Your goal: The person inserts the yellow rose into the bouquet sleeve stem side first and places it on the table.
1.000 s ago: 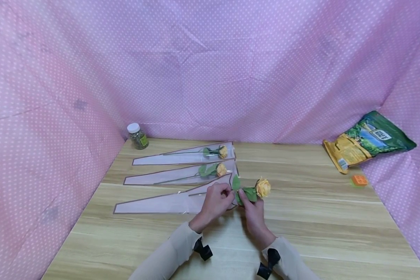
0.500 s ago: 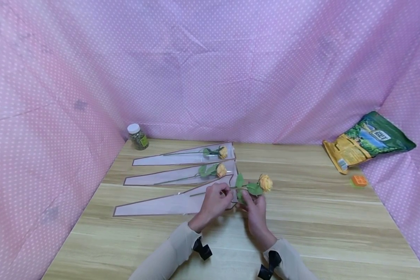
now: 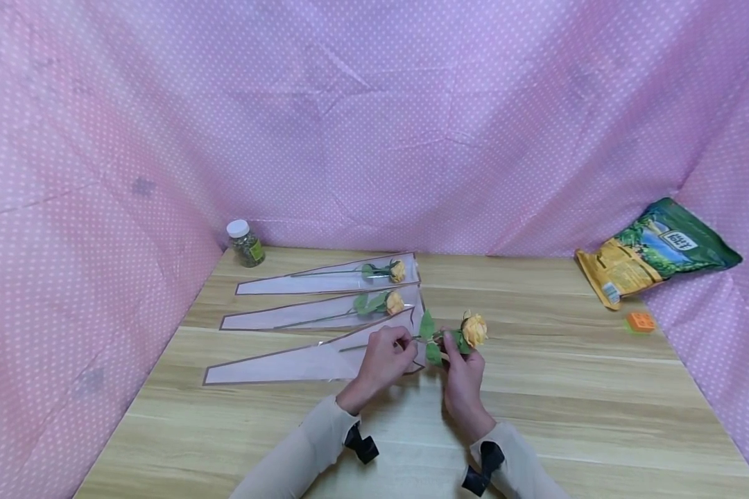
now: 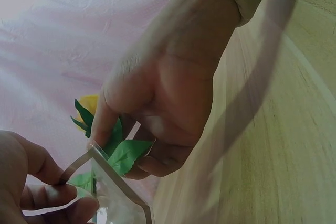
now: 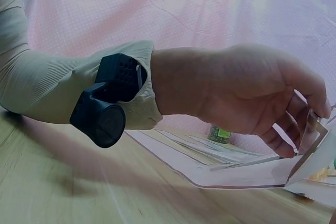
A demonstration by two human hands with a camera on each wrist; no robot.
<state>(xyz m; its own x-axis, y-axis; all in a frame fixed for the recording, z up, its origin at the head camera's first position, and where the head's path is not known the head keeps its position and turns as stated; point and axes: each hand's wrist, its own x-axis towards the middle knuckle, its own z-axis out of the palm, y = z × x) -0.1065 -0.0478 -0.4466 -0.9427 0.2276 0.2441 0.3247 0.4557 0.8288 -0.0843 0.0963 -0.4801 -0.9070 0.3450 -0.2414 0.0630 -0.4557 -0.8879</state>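
A yellow rose (image 3: 474, 330) with green leaves lies with its lower stem inside the mouth of the nearest clear tapered flower sleeve (image 3: 287, 364), which has a brown border. My left hand (image 3: 383, 357) pinches the edge of that mouth between thumb and fingers, as the left wrist view shows. My right hand (image 3: 465, 388) grips the rose's stem just below the bloom; the bloom and a pair of leaves (image 3: 433, 352) stick out past the sleeve. In the right wrist view, my left hand (image 5: 247, 87) holds up the sleeve's rim, while the right hand's fingers are out of sight.
Behind lie two more sleeves, a middle one (image 3: 250, 321) and a far one (image 3: 268, 285), each holding a yellow rose. A white-lidded jar (image 3: 247, 246) stands at the back left. To the right are a green and yellow bag (image 3: 658, 249) and an orange block (image 3: 641, 321).
My right hand has loosened, slid right along the stem from the leaves towards the bloom, and gripped again. The rose has shifted slightly right. My left hand stays at the sleeve's mouth.
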